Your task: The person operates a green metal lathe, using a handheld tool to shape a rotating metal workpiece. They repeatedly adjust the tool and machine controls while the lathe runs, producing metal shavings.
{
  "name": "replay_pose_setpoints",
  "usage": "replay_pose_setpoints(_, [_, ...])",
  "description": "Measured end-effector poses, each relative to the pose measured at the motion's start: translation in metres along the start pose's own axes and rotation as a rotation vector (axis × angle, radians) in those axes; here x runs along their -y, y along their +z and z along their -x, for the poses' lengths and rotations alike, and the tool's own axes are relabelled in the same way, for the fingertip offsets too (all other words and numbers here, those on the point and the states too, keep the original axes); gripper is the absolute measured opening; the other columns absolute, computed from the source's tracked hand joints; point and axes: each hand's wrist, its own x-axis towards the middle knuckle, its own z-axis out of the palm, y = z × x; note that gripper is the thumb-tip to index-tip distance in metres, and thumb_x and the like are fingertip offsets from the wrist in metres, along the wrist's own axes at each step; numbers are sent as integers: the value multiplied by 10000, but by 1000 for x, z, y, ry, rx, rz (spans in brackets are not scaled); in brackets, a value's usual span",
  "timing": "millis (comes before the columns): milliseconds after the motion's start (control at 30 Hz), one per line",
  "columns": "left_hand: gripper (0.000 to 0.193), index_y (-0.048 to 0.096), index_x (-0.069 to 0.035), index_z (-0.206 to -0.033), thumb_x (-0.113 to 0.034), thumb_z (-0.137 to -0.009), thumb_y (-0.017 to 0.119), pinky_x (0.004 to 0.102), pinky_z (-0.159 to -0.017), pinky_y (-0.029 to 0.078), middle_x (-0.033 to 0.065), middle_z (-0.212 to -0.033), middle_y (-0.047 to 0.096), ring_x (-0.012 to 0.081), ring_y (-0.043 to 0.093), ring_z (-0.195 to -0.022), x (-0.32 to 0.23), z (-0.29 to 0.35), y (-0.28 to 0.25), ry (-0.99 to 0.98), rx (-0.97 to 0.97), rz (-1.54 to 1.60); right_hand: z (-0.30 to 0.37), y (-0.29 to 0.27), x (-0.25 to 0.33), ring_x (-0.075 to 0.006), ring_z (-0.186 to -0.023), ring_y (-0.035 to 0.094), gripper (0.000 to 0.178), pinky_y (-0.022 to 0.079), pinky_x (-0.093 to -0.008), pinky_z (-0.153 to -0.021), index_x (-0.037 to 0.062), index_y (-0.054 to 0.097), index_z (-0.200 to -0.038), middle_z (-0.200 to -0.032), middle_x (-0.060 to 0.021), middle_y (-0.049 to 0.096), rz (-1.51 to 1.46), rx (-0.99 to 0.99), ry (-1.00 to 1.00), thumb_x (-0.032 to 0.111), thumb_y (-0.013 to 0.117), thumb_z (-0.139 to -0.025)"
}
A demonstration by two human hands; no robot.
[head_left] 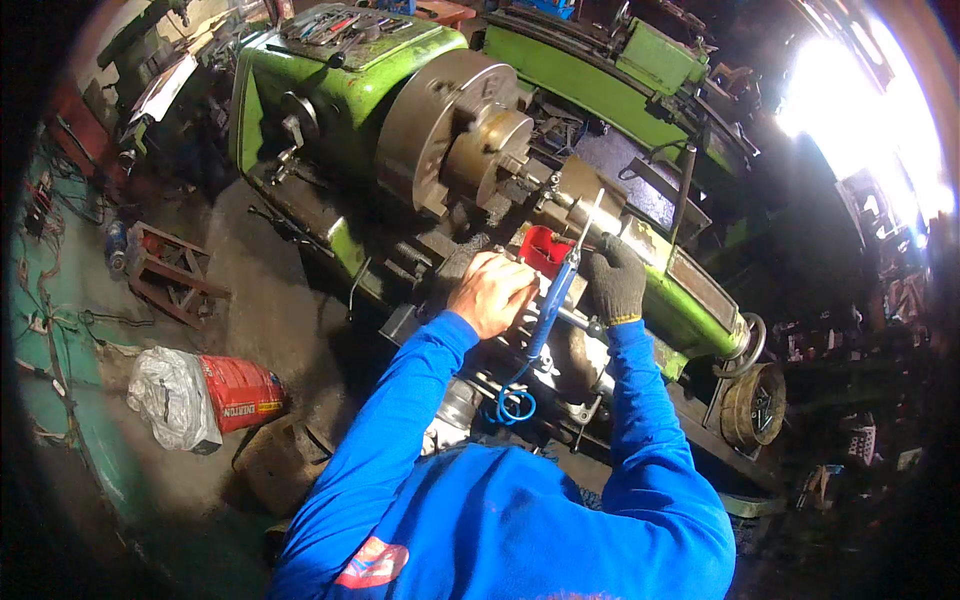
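Observation:
My bare left hand [495, 293] is on the carriage of a green lathe, fingers curled over a part that the hand itself hides. My right hand [617, 280], in a dark knitted glove, is curled beside the tailstock [650, 250]; what lies under its fingers is hidden. Between the hands leans a blue air gun [552, 310] with a long thin metal nozzle and a coiled blue hose [515, 405]. A red open container [543, 250] sits just beyond my left hand. Farther off, the large chuck [445, 130] grips a thick round metal workpiece [490, 150].
Tools lie on the green headstock [350, 80]. A second green machine [580, 70] stands behind. On the floor at left are a red and white sack [240, 392] and a rusty metal frame [175, 275]. A handwheel [745, 345] sticks out at the tailstock end.

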Motion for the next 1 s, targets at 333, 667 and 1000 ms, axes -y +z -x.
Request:
replay_pose_setpoints(333, [181, 741, -77, -1096, -196, -968, 694, 475, -1048, 459, 95, -1062, 757, 302, 693, -1066, 1, 0, -1, -14, 59, -2, 12, 23, -46, -298, -988, 737, 229, 563, -420, -913, 9, 758, -1065, -1035, -165, 768, -51, -66, 4, 183, 692, -931])
replay_pose_setpoints(667, [172, 739, -79, -1085, -196, -968, 693, 481, -1066, 459, 95, -1090, 763, 297, 692, -1099, 3, 2, -1, -32, 55, 4, -20, -5, -53, -95, -773, 637, 239, 517, -267, -661, 13, 757, -1115, -924, -1, 701, -739, -82, 489, 200, 666, -998])
replay_pose_setpoints(1000, [119, 732, -76, -1005, -182, -958, 706, 471, -1027, 460, 86, -1030, 752, 300, 687, -1066, 1, 0, -3, -12, 23, 13, -143, 56, 7, -261, -827, 754, 361, 575, -393, -783, 33, 786, -1151, -900, -180, 783, -352, 156, 194, 265, 632, -922])
